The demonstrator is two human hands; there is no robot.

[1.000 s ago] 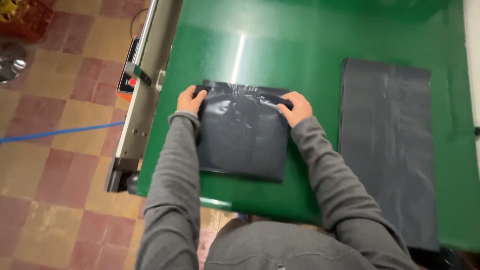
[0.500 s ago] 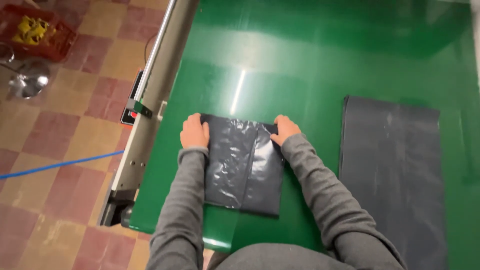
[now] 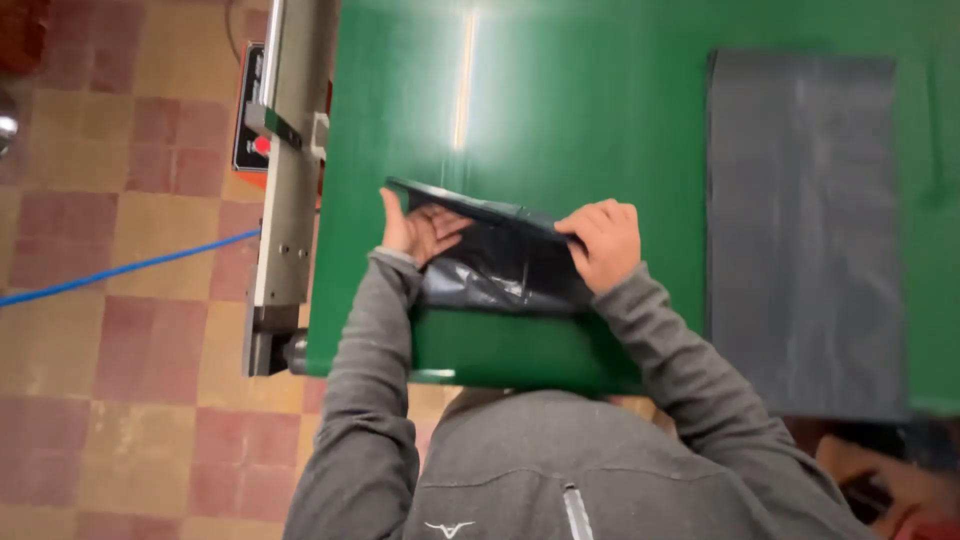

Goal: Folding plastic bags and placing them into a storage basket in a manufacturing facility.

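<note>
A dark grey plastic bag (image 3: 500, 265) is lifted off the green table (image 3: 560, 120), its far edge raised and tilted toward me. My left hand (image 3: 420, 228) grips the bag's left top corner, palm turned up under the film. At the right top corner my right hand (image 3: 603, 240) pinches the edge with closed fingers. Both grey sleeves reach in from the bottom of the view.
A flat stack of dark grey bags (image 3: 805, 230) lies on the table to the right. A metal machine frame (image 3: 285, 180) with a red button runs along the table's left edge. A blue hose (image 3: 110, 272) crosses the tiled floor.
The bag lay flat under both hands; now its far edge is lifted off the table and pulled toward me. The view has moved closer.
</note>
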